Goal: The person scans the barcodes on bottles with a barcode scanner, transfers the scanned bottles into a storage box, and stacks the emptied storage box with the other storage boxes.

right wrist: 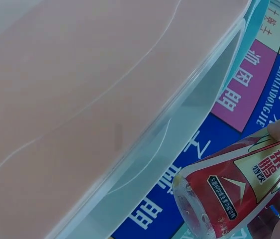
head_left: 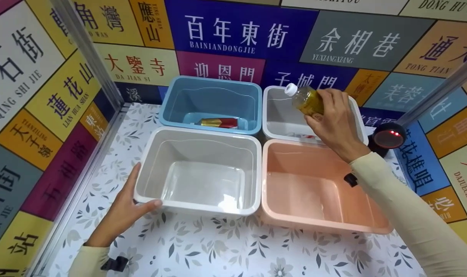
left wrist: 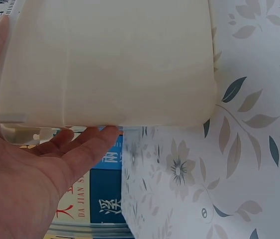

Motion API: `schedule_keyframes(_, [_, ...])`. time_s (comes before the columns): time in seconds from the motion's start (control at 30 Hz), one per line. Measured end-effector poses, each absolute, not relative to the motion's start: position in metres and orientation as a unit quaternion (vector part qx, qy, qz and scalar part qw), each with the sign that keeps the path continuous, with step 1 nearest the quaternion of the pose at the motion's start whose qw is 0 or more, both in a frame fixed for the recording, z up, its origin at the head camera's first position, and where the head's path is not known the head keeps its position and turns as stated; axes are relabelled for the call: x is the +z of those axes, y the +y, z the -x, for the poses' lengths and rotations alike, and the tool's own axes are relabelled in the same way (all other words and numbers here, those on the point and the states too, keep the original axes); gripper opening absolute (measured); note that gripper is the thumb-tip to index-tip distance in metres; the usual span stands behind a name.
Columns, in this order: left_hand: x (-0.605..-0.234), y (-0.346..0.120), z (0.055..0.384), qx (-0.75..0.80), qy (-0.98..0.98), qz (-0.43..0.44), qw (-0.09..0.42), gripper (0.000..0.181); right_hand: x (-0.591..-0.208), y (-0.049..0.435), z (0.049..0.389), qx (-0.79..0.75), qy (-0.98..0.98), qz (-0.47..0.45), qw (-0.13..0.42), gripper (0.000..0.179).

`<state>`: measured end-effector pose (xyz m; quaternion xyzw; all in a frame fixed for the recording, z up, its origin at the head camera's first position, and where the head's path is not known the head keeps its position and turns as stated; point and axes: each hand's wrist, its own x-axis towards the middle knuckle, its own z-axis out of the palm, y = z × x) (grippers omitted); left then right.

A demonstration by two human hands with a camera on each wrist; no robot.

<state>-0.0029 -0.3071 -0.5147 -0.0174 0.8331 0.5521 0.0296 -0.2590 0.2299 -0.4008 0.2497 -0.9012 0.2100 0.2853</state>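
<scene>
My right hand [head_left: 335, 119] grips a drink bottle [head_left: 308, 100] with a white cap and yellow liquid. It tilts above the back right white bin [head_left: 270, 111], cap toward the left. In the right wrist view the bottle [right wrist: 229, 189] shows a red and gold label and its clear base. My left hand [head_left: 121, 207] rests at the front left corner of the front white bin [head_left: 198, 209], thumb by the front rim and fingers along the left side. The left wrist view shows extended fingers [left wrist: 92, 144] touching that bin's outer wall [left wrist: 130, 64].
A blue bin [head_left: 212, 82] at the back left holds a red and gold item [head_left: 220, 122]. Beside the front white bin stands a peach bin [head_left: 295, 188]. Something small lies in the back white bin. A black round device [head_left: 389, 136] with red lights stands at right. Printed panels surround the table.
</scene>
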Motion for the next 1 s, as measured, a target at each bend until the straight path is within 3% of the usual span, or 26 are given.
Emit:
schedule_keyframes(0.7, [-0.514,-0.306,0.003,0.558,0.829,0.016,0.026,0.123,-0.410,0.189,0.263,0.212,-0.892,-0.314,0.248,0.069])
schedule_keyframes(1.0, [-0.513,-0.306,0.001,0.559,0.829,0.014,0.025,0.123,-0.414,0.170,0.265,0.198,-0.899,-0.336,0.201,0.064])
